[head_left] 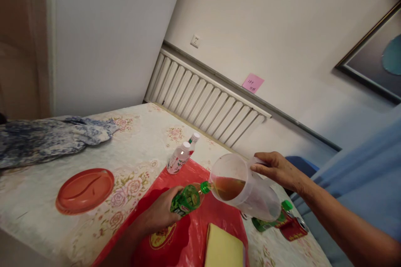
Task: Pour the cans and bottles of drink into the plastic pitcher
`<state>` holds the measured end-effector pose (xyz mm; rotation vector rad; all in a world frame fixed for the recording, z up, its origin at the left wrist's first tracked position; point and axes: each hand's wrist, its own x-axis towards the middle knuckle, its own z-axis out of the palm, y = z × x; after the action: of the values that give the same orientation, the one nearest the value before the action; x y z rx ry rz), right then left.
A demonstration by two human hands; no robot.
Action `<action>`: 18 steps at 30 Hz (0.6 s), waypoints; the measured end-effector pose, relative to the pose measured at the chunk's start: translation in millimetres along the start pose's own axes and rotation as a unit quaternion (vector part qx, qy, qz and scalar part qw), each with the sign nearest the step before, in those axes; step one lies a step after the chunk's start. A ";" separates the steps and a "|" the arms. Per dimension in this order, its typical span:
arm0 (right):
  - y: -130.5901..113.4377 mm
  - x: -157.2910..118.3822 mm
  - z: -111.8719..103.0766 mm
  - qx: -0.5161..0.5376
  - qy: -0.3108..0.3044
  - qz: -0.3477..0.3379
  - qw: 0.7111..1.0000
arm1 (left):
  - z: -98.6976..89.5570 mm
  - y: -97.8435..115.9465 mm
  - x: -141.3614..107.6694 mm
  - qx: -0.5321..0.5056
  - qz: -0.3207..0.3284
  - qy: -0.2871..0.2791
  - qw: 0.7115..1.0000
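Note:
My left hand [164,210] is closed around a green-labelled drink bottle [187,200], tilted on its side with its green-topped neck at the rim of a translucent plastic pitcher [261,196]. Amber-brown liquid [230,188] lies inside the pitcher, which is tipped with its mouth facing the bottle. By its handle, my right hand [275,169] grips the pitcher. Whether liquid is running from the bottle is hard to make out. Below both is a red plastic sheet [216,215]. Partly hidden behind the pitcher are another green-capped bottle [263,224] and a red can [293,229].
Two white-capped bottles, the nearer one pink and white [178,159], stand at the sheet's far edge. A red-orange oval lid or dish [86,191] and blue-white patterned cloth [59,137] lie left on the floral tablecloth [140,133]. A yellow booklet-like object [224,247] lies in front; a radiator [203,96] lines the wall.

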<state>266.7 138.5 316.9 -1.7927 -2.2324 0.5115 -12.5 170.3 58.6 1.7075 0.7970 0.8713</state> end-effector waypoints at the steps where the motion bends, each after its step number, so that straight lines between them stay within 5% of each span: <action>1: -0.8 0.0 0.1 -0.002 0.000 -0.001 1.000 | -0.2 0.9 -0.2 0.000 -0.001 0.000 1.000; 18: -7.1 -0.1 0.3 -0.026 0.006 0.003 1.000 | 0.2 -7.3 0.4 0.011 0.012 0.004 1.000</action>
<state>260.3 137.0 319.6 -1.8224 -2.2533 0.4474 -12.8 172.4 51.6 1.7383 0.7948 0.8885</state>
